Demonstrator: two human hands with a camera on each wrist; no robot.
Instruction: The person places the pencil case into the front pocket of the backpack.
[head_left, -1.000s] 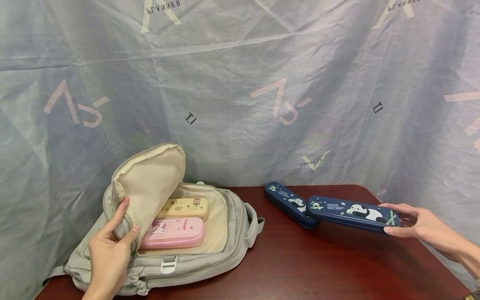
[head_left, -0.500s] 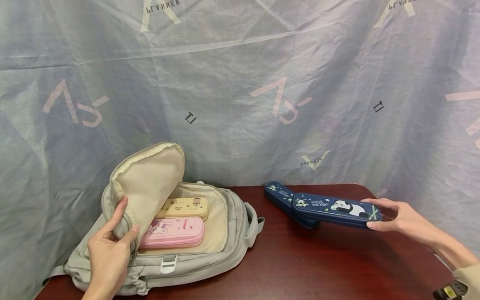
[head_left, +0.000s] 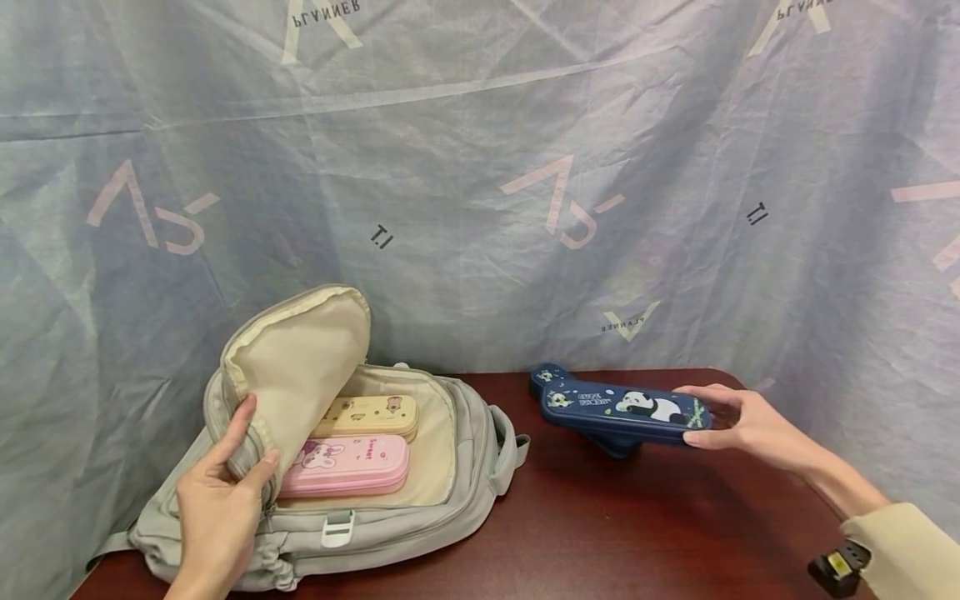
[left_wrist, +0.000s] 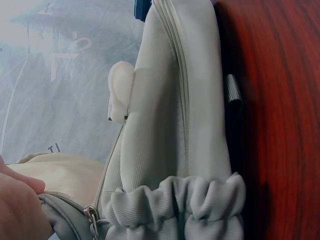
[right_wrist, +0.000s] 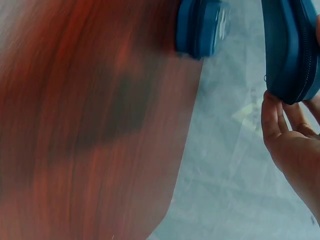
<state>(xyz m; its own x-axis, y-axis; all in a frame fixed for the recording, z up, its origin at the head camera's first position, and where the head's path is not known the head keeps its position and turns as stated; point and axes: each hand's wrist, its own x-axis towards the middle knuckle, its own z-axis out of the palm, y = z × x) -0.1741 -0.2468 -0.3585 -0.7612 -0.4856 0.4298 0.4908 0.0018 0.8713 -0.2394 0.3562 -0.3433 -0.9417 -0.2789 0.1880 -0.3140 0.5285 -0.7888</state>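
My left hand (head_left: 217,508) pinches the raised front flap (head_left: 307,350) of a light grey backpack (head_left: 472,500), holding it folded back. Inside the cream-lined compartment lie a yellow pencil case (head_left: 375,414) and, nearer me, a pink pencil case (head_left: 360,467), both partly covered by the flap. My right hand (head_left: 738,421) grips the right end of a navy panda pencil case (head_left: 626,412), fingers behind and thumb in front. In the right wrist view this zipped case (right_wrist: 287,50) is held above the table. A second navy pencil case (head_left: 547,375) lies on the table behind it, mostly hidden.
The dark red table (head_left: 585,533) carries the backpack on its left. Its carry handle (head_left: 510,450) juts out to the right. A grey printed curtain (head_left: 465,208) hangs close behind the table. A zipper pull (left_wrist: 91,215) shows beside the left hand.
My right hand has carried the navy panda pencil case leftward, so it now covers most of the second navy case. The left hand and the flap have stayed nearly still.
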